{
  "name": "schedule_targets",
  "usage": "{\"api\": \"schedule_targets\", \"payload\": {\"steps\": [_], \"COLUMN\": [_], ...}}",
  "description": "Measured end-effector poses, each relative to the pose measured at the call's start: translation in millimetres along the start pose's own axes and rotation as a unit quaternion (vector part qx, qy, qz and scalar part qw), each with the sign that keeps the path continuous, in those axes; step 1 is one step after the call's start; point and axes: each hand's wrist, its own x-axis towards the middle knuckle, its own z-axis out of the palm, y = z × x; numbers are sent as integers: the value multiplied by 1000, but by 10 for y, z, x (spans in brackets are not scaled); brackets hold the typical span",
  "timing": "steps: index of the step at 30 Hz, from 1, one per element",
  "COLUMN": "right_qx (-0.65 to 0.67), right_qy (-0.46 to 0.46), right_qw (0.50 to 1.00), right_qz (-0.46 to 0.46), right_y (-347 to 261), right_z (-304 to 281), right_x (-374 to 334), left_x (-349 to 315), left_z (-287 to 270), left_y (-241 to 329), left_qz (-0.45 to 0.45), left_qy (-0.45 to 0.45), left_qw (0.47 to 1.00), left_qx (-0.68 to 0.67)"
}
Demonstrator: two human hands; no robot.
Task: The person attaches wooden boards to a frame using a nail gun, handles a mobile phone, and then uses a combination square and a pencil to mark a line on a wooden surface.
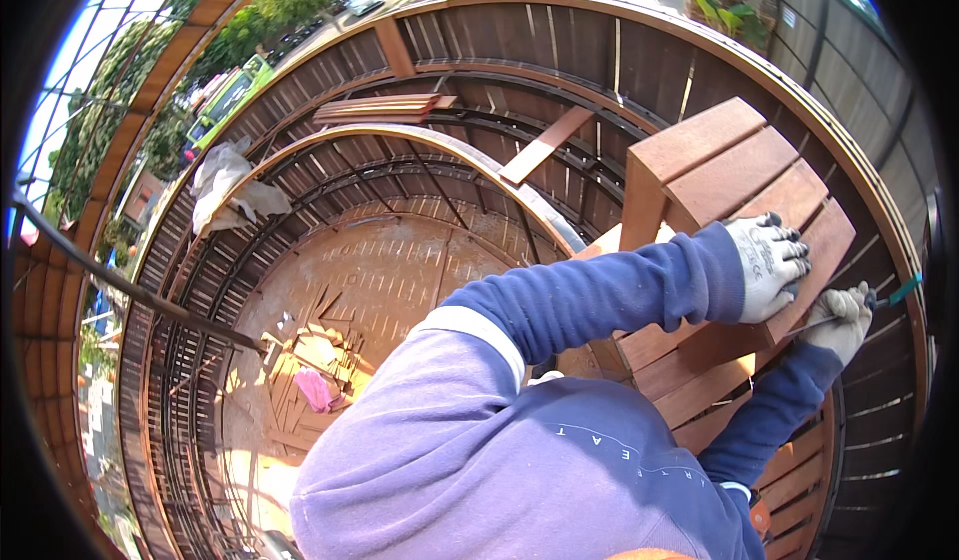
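Observation:
My left hand [767, 265], in a white and grey work glove, lies on the top slats of a reddish-brown wooden slatted seat [734, 150], fingers stretched over the boards. Just below and to the right, my gloved right hand [841, 322] is closed beside the end of the nearest slat. A thin, rod-like thing runs from its fingers toward the wood; its kind is too small to make out. A teal piece [905, 289] shows beyond the right fingertips, and I cannot tell whether it belongs to the held thing.
Around me curves a dark slatted wall [559, 35]. Beyond an inner curved rim [400, 132], a lower floor holds a heap of wood offcuts [310, 360] and a pink cloth [317, 390]. Loose boards [380, 108] and a plastic sheet [235, 188] rest near the wall. A dark pole [140, 285] slants at left.

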Motion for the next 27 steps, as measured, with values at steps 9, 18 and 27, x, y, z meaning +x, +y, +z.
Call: {"api": "schedule_targets", "payload": {"steps": [9,18,27], "right_qx": [-153,0,-96], "right_qy": [10,-160,-189], "right_qw": [988,984,969], "right_qz": [-26,79,131], "right_y": [126,63,58], "right_z": [-241,-193,-884], "right_x": [252,-458,-717], "left_x": [-29,-40,-48], "left_z": [81,186,208], "left_y": [-36,-94,-107], "left_qz": [-48,-2,-15], "left_qy": [-15,30,16], "left_qw": [998,999,999], "left_qx": [-36,-33,-31]}}
